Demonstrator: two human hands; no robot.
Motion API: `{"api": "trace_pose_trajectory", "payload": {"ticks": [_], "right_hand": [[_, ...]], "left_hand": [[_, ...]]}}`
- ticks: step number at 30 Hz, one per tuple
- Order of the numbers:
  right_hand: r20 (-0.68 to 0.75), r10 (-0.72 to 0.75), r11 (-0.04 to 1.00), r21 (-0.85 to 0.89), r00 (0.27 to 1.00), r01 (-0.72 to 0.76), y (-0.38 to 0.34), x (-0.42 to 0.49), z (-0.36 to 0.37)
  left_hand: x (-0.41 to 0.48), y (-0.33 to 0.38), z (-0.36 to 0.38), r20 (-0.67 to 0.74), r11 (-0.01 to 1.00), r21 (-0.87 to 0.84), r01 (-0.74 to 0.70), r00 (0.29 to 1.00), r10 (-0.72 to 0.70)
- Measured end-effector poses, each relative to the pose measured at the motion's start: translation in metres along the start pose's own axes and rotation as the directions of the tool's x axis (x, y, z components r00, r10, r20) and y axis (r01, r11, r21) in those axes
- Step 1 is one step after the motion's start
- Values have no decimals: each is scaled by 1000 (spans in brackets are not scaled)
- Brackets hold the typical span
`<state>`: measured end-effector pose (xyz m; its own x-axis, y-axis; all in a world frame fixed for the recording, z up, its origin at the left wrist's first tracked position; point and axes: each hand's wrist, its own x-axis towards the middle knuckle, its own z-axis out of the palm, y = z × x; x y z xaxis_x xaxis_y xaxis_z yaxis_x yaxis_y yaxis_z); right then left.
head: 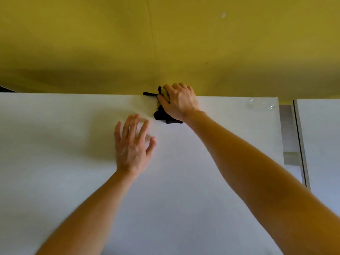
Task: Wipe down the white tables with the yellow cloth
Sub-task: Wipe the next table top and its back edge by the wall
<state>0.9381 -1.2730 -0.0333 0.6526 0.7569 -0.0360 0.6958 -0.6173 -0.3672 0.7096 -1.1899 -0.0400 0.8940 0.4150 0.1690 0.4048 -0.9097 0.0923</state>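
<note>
I can read no text, label, brand, number or sign from my head camera. The white table (pixel 174 181) shows a plain top with no print, and so does the second white table (pixel 322 135) beside it on the right. The yellow cloth (pixel 164 92), with its black part, carries no tag or lettering that I can make out. The yellow wall (pixel 110 43) behind bears only small marks, none of them legible as characters.
</note>
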Motion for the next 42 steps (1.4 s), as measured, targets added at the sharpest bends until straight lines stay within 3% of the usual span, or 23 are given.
{"api": "trace_pose_trajectory", "payload": {"ticks": [2, 5, 7, 9, 11, 16, 18, 20, 25, 28, 31, 34, 37, 42], "right_hand": [[-18, 85, 996, -29, 996, -86, 73, -25, -28], [-36, 202, 974, -94, 979, -205, 190, -75, -84], [-53, 287, 948, -124, 956, -292, 230, -97, -107], [-120, 366, 909, -168, 923, -382, 223, -97, -102], [-160, 360, 915, -134, 919, -381, 191, -79, -84], [28, 108, 991, -81, 994, -105, 90, -29, -43], [57, 16, 1000, 2, 998, -16, 105, -31, -42], [23, 15, 999, 43, 1000, -16, 157, -46, -59], [-64, 282, 959, 12, 957, -282, 270, -97, -112], [-139, 324, 940, -69, 936, -335, 235, -89, -98], [-70, 126, 989, -63, 990, -131, 158, -54, -63], [33, 23, 999, -36, 999, -22, 102, -29, -38], [20, -22, 999, 40, 1000, 21, 132, -37, -47], [-41, 113, 994, 14, 993, -112, 252, -78, -91]], "left_hand": [[6, 33, 0, 4, 999, -6, 52, 999, -52], [22, 93, 9, -1, 997, -78, 8, 1000, -8], [30, 130, 17, 2, 994, -96, 44, 999, -44], [35, 156, 24, -8, 984, -114, 137, 990, -138], [35, 169, 30, -24, 979, -101, 179, 983, -182], [36, 168, 33, -35, 976, -51, 211, 977, -213], [35, 170, 33, -34, 975, -46, 217, 975, -219], [36, 169, 33, -30, 975, -46, 218, 975, -220], [35, 171, 33, -28, 973, -63, 223, 974, -225], [35, 170, 34, -34, 973, -57, 222, 974, -224], [35, 169, 34, -45, 974, -59, 218, 974, -221], [34, 169, 35, -55, 973, -63, 220, 973, -223], [35, 169, 35, -65, 975, -56, 215, 974, -219], [36, 169, 33, -47, 974, -63, 216, 975, -219]]}}
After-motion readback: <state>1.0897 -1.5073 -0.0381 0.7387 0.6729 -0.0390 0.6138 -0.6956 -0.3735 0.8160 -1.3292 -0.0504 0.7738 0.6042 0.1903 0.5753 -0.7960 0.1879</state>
